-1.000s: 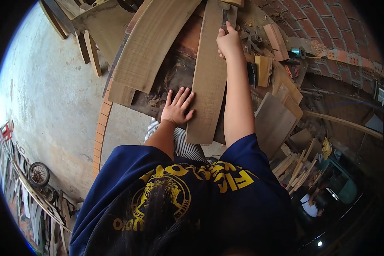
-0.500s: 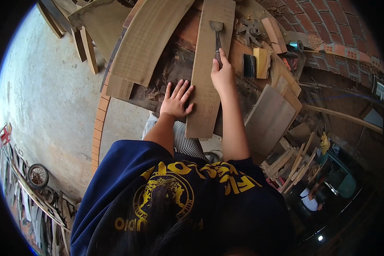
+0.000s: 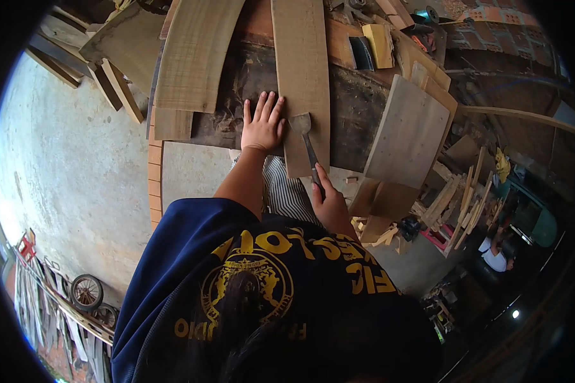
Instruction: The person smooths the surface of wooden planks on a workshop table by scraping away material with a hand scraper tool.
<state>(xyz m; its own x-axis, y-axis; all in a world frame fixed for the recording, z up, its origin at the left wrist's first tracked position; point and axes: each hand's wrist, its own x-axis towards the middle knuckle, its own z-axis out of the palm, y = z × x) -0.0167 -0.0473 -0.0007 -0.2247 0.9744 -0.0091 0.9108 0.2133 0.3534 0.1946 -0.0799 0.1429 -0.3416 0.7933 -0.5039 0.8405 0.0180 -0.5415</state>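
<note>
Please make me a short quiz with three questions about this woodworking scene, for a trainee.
1. True or false: the left hand lies open and flat at the left edge of the board.
2. What does the right hand hold? A) a hammer B) a scraper, by its handle C) a saw
3. Fill in: the scraper's blade rests on the board's ____ end, near or far from the person.

Key: 1 true; 2 B; 3 near.
</note>
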